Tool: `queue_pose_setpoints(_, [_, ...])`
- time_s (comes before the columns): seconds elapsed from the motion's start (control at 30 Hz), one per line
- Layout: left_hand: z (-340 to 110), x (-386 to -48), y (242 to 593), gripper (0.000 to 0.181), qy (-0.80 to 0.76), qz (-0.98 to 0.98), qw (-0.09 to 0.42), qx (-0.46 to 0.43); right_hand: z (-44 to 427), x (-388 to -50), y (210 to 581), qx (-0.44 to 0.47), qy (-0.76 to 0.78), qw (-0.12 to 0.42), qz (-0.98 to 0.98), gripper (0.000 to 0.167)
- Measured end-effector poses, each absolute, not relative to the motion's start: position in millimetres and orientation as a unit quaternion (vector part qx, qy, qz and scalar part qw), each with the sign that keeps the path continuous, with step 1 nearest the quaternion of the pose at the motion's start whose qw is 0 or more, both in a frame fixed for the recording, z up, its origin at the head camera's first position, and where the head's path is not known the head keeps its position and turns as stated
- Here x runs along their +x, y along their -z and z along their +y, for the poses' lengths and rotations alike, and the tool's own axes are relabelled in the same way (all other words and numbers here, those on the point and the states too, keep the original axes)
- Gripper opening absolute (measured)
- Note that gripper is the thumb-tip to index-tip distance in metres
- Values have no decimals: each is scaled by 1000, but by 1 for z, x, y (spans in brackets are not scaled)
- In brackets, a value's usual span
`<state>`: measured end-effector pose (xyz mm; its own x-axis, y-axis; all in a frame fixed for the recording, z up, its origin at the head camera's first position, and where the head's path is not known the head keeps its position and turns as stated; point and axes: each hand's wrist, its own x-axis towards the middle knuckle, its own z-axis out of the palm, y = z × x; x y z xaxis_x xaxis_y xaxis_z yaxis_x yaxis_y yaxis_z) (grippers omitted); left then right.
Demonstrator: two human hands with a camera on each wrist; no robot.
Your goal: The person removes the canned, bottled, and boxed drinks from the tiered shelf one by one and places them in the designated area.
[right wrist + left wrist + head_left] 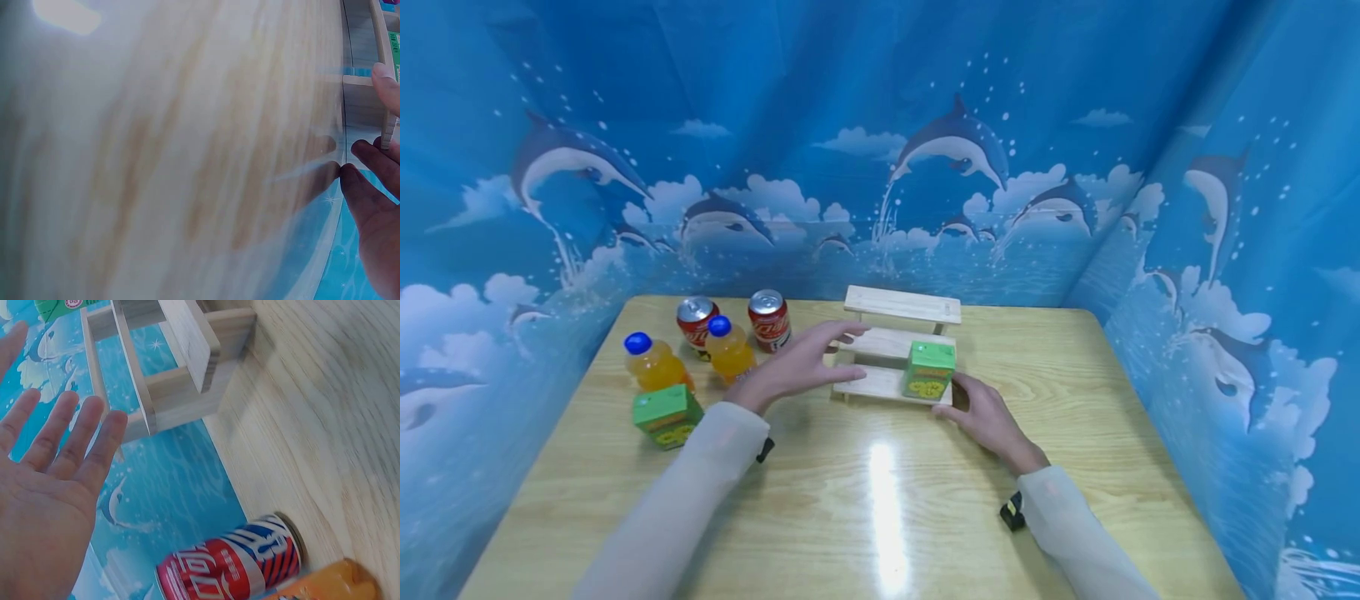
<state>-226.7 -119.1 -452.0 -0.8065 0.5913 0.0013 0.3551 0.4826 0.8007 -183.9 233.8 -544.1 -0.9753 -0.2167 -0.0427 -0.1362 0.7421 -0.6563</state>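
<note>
A small three-tier wooden shelf (880, 381) stands near the back of the table, with a green drink carton (929, 372) upright on the right part of its lowest board. My right hand (992, 417) holds the shelf at its front right corner, thumb at the front edge and fingers by the side; the right wrist view shows the thumb (386, 90) against the board. My left hand (797, 362) hovers by the shelf's left side with fingers extended. In the left wrist view its palm (47, 512) holds nothing and appears apart from the shelf.
Left of the shelf stand two red soda cans (770, 321), two orange drink bottles (730, 354) with blue caps, and another green carton (666, 415). The left forearm passes close to the carton and a bottle. A blue dolphin-print curtain (880, 167) encloses the wooden table (820, 517).
</note>
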Motion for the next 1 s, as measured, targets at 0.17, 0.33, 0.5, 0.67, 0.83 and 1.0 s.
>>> queue_pose_setpoints(0.17, [-107,-229,452,75,-410,859,133,275,233,-183,543,-94,343,60,933,85])
queue_pose_setpoints(0.33, [-95,-233,455,79,-406,861,133,275,233,-183,543,-97,339,59,934,87])
queue_pose_setpoints(0.5, [-85,-236,458,84,-399,862,128,286,233,-184,543,-106,340,52,933,87])
queue_pose_setpoints(0.67, [-75,-238,460,86,-400,861,128,288,234,-185,544,-107,339,49,933,86])
queue_pose_setpoints(0.83, [-67,-238,461,86,-410,855,145,284,235,-185,545,-105,338,51,934,85])
queue_pose_setpoints(1.0, [-58,-238,462,87,-422,845,157,289,235,-187,547,-108,343,50,932,85])
